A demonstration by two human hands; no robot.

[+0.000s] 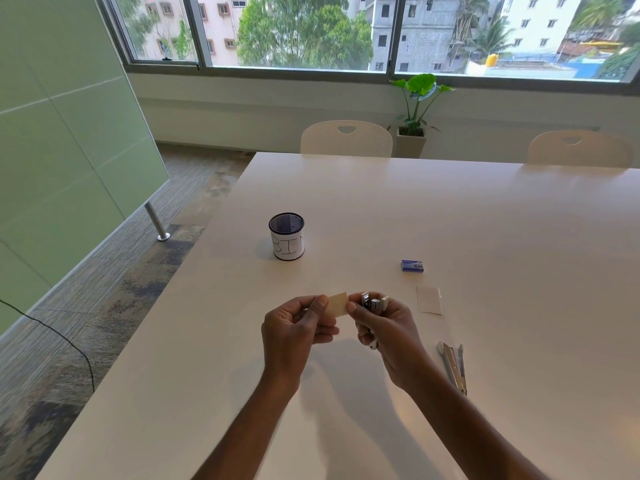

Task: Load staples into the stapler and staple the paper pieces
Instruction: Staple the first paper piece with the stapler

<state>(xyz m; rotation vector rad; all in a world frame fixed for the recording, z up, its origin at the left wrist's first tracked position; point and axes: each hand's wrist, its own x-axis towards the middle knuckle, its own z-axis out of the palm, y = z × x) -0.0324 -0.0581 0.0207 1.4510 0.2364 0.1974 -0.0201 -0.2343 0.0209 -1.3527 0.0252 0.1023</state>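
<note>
My left hand (298,327) pinches a small cream paper piece (338,304) above the white table (485,220). My right hand (388,327) grips a small metal stapler (373,303), whose jaws meet the paper's right edge. A second white paper piece (429,299) lies flat to the right of my hands. A blue staple box (412,266) sits behind it. Another long metal stapler (454,367) lies on the table beside my right forearm.
A mesh cup labelled BIN (286,236) stands on the table behind my left hand. Two white chairs (346,138) line the far edge, and a potted plant (415,112) stands under the window. The table's left edge drops to carpet.
</note>
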